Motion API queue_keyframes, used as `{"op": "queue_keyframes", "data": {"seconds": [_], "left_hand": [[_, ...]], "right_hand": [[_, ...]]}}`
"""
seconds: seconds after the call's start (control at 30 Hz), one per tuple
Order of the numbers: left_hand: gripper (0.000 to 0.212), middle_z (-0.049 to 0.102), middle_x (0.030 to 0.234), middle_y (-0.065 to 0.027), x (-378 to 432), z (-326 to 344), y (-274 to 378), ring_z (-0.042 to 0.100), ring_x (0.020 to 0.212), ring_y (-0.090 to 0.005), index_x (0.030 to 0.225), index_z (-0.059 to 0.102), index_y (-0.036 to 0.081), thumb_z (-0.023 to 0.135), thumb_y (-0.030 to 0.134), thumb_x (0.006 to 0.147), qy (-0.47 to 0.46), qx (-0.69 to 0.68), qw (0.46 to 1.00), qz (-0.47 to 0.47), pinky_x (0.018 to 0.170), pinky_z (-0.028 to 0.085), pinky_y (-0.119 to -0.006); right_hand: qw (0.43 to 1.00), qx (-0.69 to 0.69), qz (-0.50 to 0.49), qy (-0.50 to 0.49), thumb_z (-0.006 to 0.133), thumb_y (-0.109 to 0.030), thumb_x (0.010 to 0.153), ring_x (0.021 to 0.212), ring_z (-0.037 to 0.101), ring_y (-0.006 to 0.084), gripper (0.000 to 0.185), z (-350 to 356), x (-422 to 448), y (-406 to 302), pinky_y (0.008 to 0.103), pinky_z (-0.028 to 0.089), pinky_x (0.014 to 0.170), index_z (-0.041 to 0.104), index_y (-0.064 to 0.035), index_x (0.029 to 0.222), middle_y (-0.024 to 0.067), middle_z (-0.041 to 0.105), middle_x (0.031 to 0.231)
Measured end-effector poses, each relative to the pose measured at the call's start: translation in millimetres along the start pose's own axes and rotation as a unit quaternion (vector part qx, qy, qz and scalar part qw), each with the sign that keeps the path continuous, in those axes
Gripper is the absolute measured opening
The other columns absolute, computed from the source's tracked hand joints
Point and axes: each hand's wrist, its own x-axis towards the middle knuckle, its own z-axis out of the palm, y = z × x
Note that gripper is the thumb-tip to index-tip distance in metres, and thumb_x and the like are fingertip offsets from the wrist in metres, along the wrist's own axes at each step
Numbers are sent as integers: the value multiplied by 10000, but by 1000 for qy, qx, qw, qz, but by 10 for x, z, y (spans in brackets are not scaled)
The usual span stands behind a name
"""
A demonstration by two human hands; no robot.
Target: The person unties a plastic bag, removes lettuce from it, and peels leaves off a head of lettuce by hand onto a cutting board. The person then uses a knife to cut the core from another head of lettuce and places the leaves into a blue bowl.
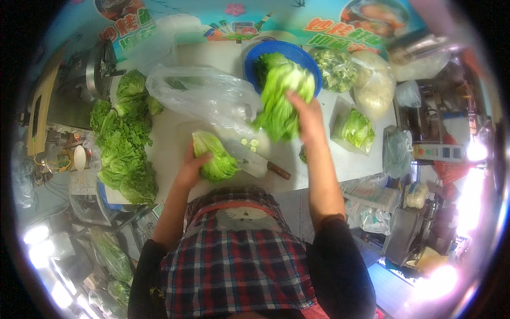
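My left hand (194,164) grips a small head of lettuce (215,157) low over the near part of the table. Leafy lettuce (281,103), blurred, is held by my right hand (307,115) at the near rim of a blue plastic basket (252,52). More green leaves (271,60) sit inside that basket. Between my hands lies a cleaver (255,161) with a brown wooden handle, its blade partly behind the left-hand lettuce. Several pale cut stem pieces (250,143) are scattered just beyond the blade. A clear plastic bag (203,91) is spread across the middle of the table.
Lettuce heads (127,159) are piled along the table's left edge. At right stand a square container of cut lettuce (356,129), a bag of greens (332,69) and a bulging bag of pale food (374,85). A dark metal appliance (73,87) is at far left.
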Motion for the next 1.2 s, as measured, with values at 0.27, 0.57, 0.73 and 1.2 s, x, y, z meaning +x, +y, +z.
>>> {"op": "queue_keyframes", "data": {"seconds": [0.27, 0.57, 0.73, 1.2], "left_hand": [[629, 526, 1329, -139, 37, 80, -27, 532, 1187, -232, 1478, 314, 20, 584, 234, 952, -24, 175, 984, 31, 1005, 436, -384], [646, 483, 1392, -98, 581, -734, -226, 540, 1165, -247, 1475, 317, 108, 549, 443, 974, 41, 74, 996, -20, 905, 499, -424], [818, 494, 1366, -106, 1516, -749, 482, 545, 1141, -257, 1472, 320, 106, 687, 503, 859, 172, 112, 979, -3, 886, 505, -430], [581, 555, 1283, -202, 2003, -939, 608, 565, 1137, -362, 1354, 498, 71, 697, 318, 868, 325, 418, 804, 271, 955, 465, -438]], "right_hand": [[954, -247, -89, -143, 714, -385, 865, 1388, 339, 373, 961, 155, -393, 896, 448, 286, 1147, 135, -6, 1532, 241, 267, 1549], [975, -143, 158, 55, 770, -456, 796, 1262, 475, 391, 958, -690, -678, 1973, 439, 366, 1097, 305, 97, 1423, 283, 475, 1370], [841, -477, -132, 219, 715, -170, 847, 1284, 447, 415, 724, -872, -625, 1467, 436, 339, 1100, 343, 94, 1410, 310, 443, 1383], [838, -511, -161, -106, 691, -295, 832, 1126, 559, 471, 702, 742, 873, 1690, 471, 474, 938, 391, 14, 1386, 328, 562, 1226]]}}
